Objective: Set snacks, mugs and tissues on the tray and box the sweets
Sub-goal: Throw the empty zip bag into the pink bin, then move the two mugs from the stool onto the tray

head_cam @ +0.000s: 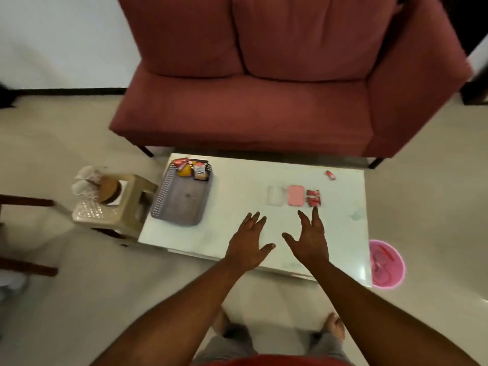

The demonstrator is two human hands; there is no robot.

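The tray lies at the bench's left end with snacks at its far edge; the pink box sits right of centre, sweets just beside it. Both grips, left hand and right hand, hover spread and empty above the near bench.

Bare table lies between the tray on the left and the pink box with sweets on the right.

Tray left on table; box right, sweets beside.
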